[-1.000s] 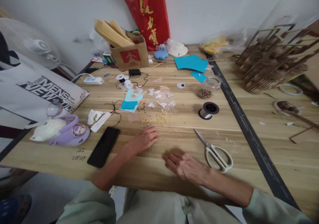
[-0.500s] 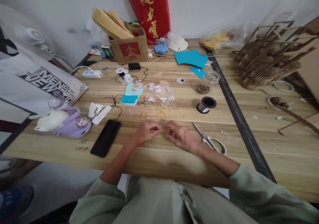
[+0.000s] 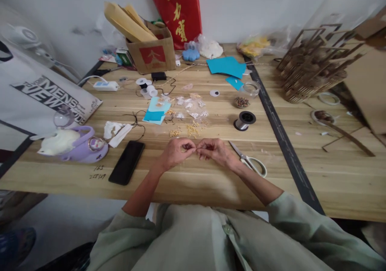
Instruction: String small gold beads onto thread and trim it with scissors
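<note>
My left hand (image 3: 178, 153) and my right hand (image 3: 214, 151) meet fingertip to fingertip over the front of the table, both pinched closed. What lies between the fingertips is too small to make out. Just behind them are gold beads (image 3: 193, 131) in small piles, with silver pieces (image 3: 193, 106) in clear plastic farther back. Light-blue sheets (image 3: 155, 111) lie to the left of these. Scissors (image 3: 249, 159) with pale handles rest right of my right hand, and a spool of thin wire (image 3: 244, 120) stands behind them.
A black phone (image 3: 126, 162), a purple pot (image 3: 85, 145) and white tissue (image 3: 120, 134) are at left. A cardboard box (image 3: 153, 56) stands at the back. Right are a jar of beads (image 3: 241, 101), blue sheets (image 3: 226, 66) and woven baskets (image 3: 310, 78).
My right hand has moved left and its fingertips now meet those of my left hand; before, there was a gap between them. The whole view has shifted slightly.
</note>
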The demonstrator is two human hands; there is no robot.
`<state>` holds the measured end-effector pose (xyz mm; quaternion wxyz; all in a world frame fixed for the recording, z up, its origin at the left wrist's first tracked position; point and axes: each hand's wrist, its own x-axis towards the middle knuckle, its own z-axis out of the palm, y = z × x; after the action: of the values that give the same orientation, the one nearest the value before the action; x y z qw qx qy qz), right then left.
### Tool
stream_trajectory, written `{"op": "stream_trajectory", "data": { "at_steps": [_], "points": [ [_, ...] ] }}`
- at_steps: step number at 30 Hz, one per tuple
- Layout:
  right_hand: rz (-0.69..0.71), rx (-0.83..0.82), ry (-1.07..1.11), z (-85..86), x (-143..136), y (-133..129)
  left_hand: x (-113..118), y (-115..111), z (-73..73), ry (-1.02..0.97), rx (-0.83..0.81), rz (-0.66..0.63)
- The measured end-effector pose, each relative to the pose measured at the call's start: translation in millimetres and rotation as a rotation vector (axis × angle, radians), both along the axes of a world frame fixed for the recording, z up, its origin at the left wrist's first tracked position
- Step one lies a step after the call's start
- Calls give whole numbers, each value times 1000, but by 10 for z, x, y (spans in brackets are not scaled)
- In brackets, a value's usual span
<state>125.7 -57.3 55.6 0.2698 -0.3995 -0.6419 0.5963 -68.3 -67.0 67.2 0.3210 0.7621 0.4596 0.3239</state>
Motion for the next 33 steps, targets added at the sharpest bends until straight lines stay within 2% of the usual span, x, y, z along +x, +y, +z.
{"op": "stream_trajectory", "data": {
  "at_steps": [4, 10, 16, 21, 24, 27, 33],
  "points": [
    [-1, 22, -32, 7, 64, 15, 45, 77, -123, -124, -167, 20],
    [-90, 302, -196, -24, 76, 58, 72, 219, -305, -327, -469, 23],
    [-20, 525, -259, -59, 150, 100, 104, 277, -392, -473, -695, -50],
    [35, 715, -492, -135, 208, 67, 83, 265, -462, -411, -677, -53],
    [14, 802, -618, -218, 195, 31, 45, 270, -501, -322, -630, -35],
    [-59, 832, -620, -303, 180, 15, 17, 281, -518, -234, -606, -30],
    [-68, 782, -496, -392, 193, 7, -13, 275, -482, -138, -603, -57]
  ]
}}
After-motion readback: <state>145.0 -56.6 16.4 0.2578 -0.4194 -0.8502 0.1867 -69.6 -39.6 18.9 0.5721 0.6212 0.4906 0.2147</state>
